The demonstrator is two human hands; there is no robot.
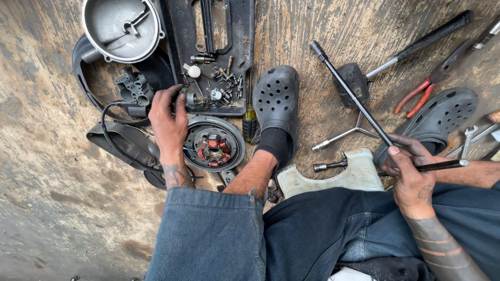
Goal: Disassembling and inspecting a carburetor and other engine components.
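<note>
My left hand (167,120) reaches down to the lower left corner of a black plastic tray (237,78), fingers curled around a small part I cannot make out. Just below that hand lies a round stator plate (214,144) with copper coils. My right hand (411,174) grips a long black socket wrench (350,93) by its lower end, the rod slanting up and left. A second thin black rod (442,165) crosses under the same hand. My two feet are in black perforated clogs (276,99).
A grey metal engine cover (121,28) sits at top left beside a small grey metal part (134,87) and black cable (112,138). A mallet (359,78), red-handled pliers (419,96), a cross wrench (346,132), a spanner (469,135) and a screwdriver (249,122) lie on the worn floor.
</note>
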